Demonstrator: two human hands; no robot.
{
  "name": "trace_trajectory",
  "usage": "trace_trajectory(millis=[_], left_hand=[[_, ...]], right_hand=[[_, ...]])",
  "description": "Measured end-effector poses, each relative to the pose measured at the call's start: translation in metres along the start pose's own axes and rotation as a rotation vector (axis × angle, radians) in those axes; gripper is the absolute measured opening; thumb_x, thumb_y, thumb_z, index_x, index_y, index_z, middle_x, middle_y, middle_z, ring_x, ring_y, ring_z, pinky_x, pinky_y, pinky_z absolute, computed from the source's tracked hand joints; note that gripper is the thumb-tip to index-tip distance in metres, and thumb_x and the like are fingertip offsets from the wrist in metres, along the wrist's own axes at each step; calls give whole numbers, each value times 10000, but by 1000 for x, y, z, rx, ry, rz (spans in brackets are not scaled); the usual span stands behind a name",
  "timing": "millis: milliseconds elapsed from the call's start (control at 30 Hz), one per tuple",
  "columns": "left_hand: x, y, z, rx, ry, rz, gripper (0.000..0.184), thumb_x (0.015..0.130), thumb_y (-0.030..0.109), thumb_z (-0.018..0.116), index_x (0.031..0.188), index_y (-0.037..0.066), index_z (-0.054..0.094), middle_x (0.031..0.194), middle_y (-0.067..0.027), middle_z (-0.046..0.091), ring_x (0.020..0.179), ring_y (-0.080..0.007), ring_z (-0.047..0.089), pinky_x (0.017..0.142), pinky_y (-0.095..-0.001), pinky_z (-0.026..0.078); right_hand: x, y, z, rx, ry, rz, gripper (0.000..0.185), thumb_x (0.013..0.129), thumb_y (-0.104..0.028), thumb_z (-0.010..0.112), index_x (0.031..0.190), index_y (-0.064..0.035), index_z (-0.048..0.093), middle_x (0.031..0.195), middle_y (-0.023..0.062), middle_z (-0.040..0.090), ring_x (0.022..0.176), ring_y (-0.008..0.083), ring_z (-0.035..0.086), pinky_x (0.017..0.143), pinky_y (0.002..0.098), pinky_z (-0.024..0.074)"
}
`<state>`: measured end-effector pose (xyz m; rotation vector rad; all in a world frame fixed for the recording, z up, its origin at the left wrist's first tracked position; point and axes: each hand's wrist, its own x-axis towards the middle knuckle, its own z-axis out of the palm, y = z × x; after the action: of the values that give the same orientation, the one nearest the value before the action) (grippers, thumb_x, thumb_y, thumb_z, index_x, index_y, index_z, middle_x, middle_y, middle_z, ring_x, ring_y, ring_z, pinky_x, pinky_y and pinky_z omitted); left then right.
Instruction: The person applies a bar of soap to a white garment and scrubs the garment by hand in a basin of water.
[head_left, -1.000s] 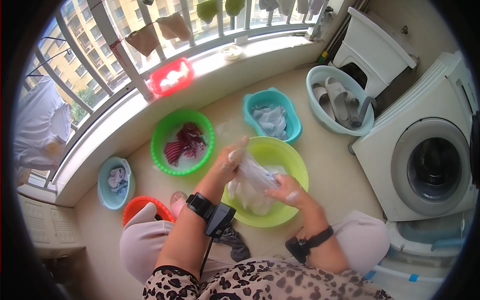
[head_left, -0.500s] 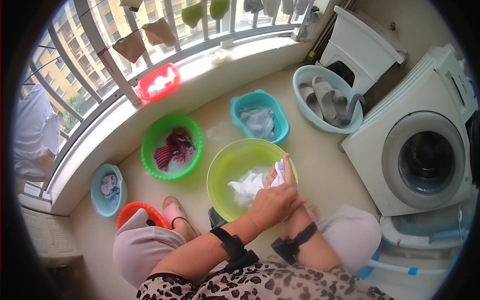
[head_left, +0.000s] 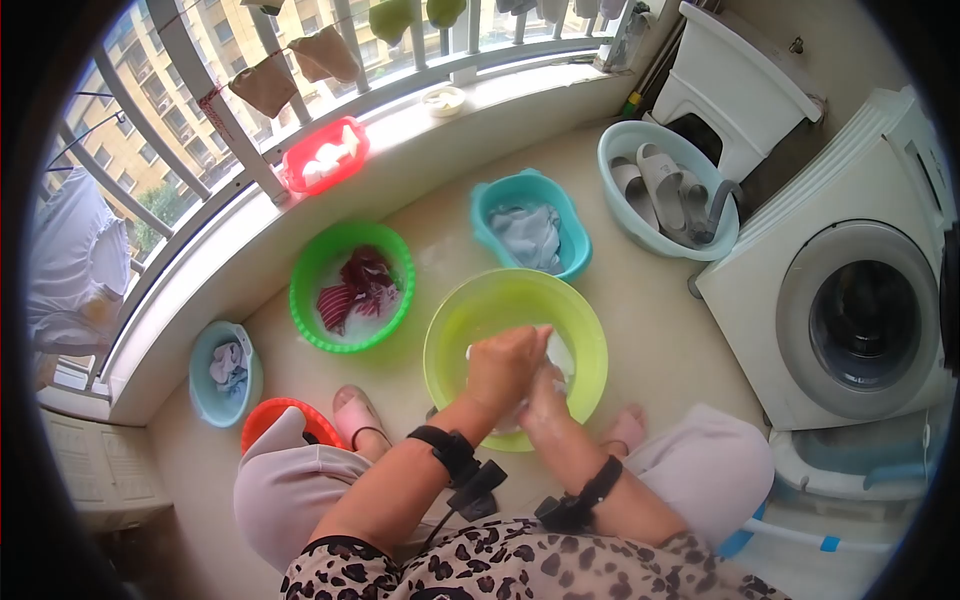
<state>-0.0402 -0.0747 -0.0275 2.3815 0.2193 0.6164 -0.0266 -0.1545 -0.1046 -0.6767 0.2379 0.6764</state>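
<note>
yellow-green basin (head_left: 458,322) holds white cloth (head_left: 562,357), green basin (head_left: 335,250) holds maroon cloth (head_left: 366,270).

Hands (head_left: 508,368) clenched on white cloth (head_left: 562,358) (mostly hidden) | yellow-green basin (head_left: 462,315) below | striped cloth (head_left: 337,306) in green basin (head_left: 322,256)

Two hands, left hand (head_left: 505,370) and right hand (head_left: 543,402), were at centre, white cloth (head_left: 563,358) there too, its count hidden! Basins numbered six: yellow basin (head_left: 447,335) at centre, green basin (head_left: 325,262) left of it, teal basin (head_left: 578,242) above, pale basin (head_left: 622,215) upper right, blue basin (head_left: 207,378) at left, red basin (head_left: 268,415) lower left. Pink shoes? Two, left shoe (head_left: 353,415) and right shoe (head_left: 627,428)! Upper left, two beige cloths (head_left: 325,54) hung; top centre, two green cloths (head_left: 390,19)! One tray (head_left: 300,160), one dish (head_left: 443,101), one tap (head_left: 797,45), and, far right, one washer (head_left: 745,320)!
</note>
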Motion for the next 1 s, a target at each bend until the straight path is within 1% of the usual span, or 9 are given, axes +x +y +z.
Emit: trace_trajectory(millis=[67,133,233,300,367,567,800,900,1000], left_hand=[[-20,34,10,-12,-26,152,269,820,235,630,654,48,533,543,-116,518,469,-273,528,460,-353,430],[-22,41,8,-33,-8,274,209,814,234,637,827,29,599,530,-103,503,464,-247,538,467,-355,435],[-5,-36,10,70,106,201,195,831,217,627,796,25,623,531,-139,502,425,-245,482,448,-360,416],[2,-73,-5,-461,9,-563,327,872,288,611,689,19,633,481,-54,477,426,-131,406,420,-306,352],[9,-84,0,-751,-212,-754,323,851,343,636,819,22,657,618,-16,562,551,-121,498,509,-299,416],[19,-41,-27,-779,-699,-338,514,728,336,766,1101,29,590,926,-41,619,845,-145,555,770,-300,440],[39,-64,-57,-793,-596,-586,325,682,131,716,974,12,642,842,-35,630,751,-134,581,694,-292,464],[43,-58,-72,-1145,-475,-598,446,715,115,619,1135,-15,545,994,-94,612,897,-203,602,795,-335,488],[47,-38,-87,-1366,-456,-554,527,740,111,573,1236,-13,449,1097,-112,578,982,-229,592,852,-346,488]], right_hand=[[-9,-27,-12,184,-162,160,383,962,-400,325,966,-63,506,864,60,536,815,190,560,718,372,482],[-27,-24,19,283,-280,-194,314,945,-384,396,886,-89,488,799,37,541,753,170,552,691,333,487],[-20,-31,47,-19,230,104,325,898,-306,540,1090,-44,545,962,76,570,847,166,569,740,271,469],[-30,-22,68,-305,88,35,316,906,-291,536,1078,-26,544,1033,89,579,891,187,575,800,288,466],[-12,-55,60,-154,9,108,337,921,-300,504,1087,-7,524,1047,97,574,941,202,570,833,309,461],[5,-79,29,-178,-114,154,317,880,-244,524,1098,-15,507,1035,89,588,923,187,588,807,303,468],[-16,-111,36,-1697,-227,129,209,727,-179,663,819,-1,602,969,171,646,873,250,610,805,317,455],[2,-104,-14,-1495,-237,-85,149,724,-153,661,757,-20,603,980,146,657,912,233,613,820,313,449],[2,-96,-3,-854,-150,-89,280,739,-130,630,987,-22,558,1262,133,509,1162,213,478,973,316,347]])
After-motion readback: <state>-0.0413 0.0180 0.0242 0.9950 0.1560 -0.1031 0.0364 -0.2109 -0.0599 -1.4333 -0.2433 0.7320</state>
